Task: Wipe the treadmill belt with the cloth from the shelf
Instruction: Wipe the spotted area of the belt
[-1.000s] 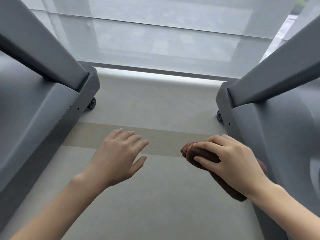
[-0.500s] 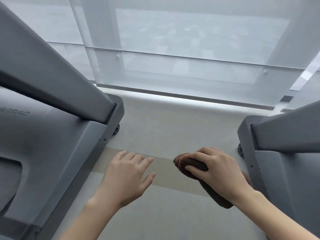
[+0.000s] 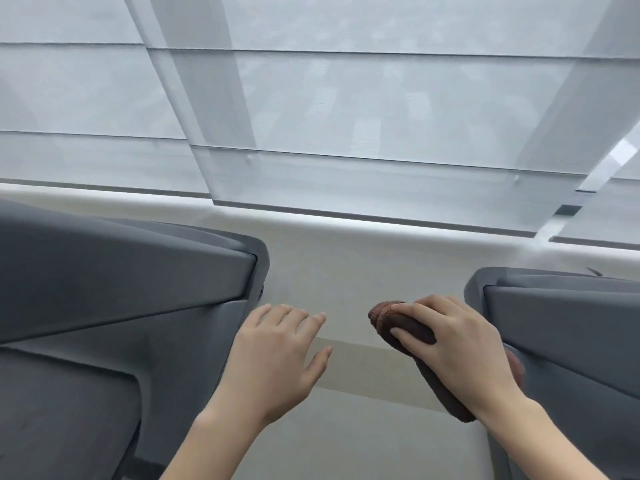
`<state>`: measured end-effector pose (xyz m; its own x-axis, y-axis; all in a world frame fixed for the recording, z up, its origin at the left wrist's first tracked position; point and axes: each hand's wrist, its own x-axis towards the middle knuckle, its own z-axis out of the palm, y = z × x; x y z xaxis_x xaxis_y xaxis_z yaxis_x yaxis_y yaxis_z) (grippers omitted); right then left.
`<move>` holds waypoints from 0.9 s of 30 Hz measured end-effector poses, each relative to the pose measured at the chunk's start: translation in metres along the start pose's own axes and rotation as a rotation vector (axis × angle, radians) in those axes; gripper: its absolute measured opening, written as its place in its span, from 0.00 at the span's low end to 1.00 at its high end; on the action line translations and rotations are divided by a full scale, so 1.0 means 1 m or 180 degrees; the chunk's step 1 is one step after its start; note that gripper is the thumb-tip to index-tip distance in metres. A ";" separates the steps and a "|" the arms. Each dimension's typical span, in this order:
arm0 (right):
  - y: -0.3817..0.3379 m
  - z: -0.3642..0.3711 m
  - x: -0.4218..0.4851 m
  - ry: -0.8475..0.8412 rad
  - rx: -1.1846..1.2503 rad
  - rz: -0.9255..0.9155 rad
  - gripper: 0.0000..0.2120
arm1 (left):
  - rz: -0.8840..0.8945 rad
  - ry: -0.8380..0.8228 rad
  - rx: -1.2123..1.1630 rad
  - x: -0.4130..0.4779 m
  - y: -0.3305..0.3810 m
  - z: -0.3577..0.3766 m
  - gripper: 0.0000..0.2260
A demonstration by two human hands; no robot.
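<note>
Fingers [image 3: 403, 332] on the right hand [image 3: 460, 344] are curled over the cloth [image 3: 382, 317] and gripping it. It's a bunched brown roll that pokes out ahead of the knuckles and trails back under the wrist. So the cloth is up in the air over the floor [image 3: 346, 271], just beside the right treadmill [image 3: 571, 323], and as far as I can see it isn't touching it.

The left hand [image 3: 273, 355] is doing nothing useful. Its fingers [image 3: 291, 315] are spread and fairly straight, palm down, holding nothing, hanging over the gap near the left treadmill [image 3: 104, 271].

Further out it's just the two grey frames either side, pale floor between them, and blinds [image 3: 346, 116] across the window ahead.

Progress-wise, I'd say the fetching part is sorted, since the cloth is in hand. The wiping doesn't look started, because the cloth isn't on any surface. I honestly can't make out a belt for sure from here. The darker flat patch low on the left machine might be one, but I can't tell. What's left is getting over a belt, putting the cloth down flat and actually wiping.
</note>
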<state>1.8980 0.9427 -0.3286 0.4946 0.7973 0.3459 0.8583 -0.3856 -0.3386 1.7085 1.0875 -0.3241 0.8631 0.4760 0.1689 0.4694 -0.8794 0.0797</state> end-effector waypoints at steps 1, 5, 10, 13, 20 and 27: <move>-0.007 -0.015 0.007 0.0017 -0.0029 -0.0012 0.13 | -0.0028 -0.0003 -0.0002 0.003 0.001 -0.017 0.20; -0.039 -0.076 0.033 0.0063 -0.0082 -0.0093 0.10 | -0.0108 0.0036 -0.0019 0.017 0.005 -0.084 0.21; -0.079 -0.155 0.061 0.0054 -0.0039 -0.0219 0.11 | -0.0193 -0.0015 -0.0057 0.025 0.010 -0.170 0.21; -0.108 -0.202 0.072 0.0002 -0.0024 -0.0258 0.11 | -0.0286 -0.0129 -0.0084 0.018 0.009 -0.224 0.22; -0.180 -0.295 0.090 -0.0106 0.0159 -0.0687 0.10 | -0.0414 -0.0141 0.0024 -0.025 0.013 -0.342 0.23; -0.235 -0.309 0.111 -0.0409 0.0503 -0.1413 0.12 | -0.1152 0.0060 0.0145 -0.078 0.011 -0.404 0.21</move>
<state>1.7934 0.9779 0.0594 0.0562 0.9235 0.3796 0.9464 0.0719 -0.3149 1.5712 1.0361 0.0606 0.6362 0.7556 0.1558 0.7519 -0.6525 0.0939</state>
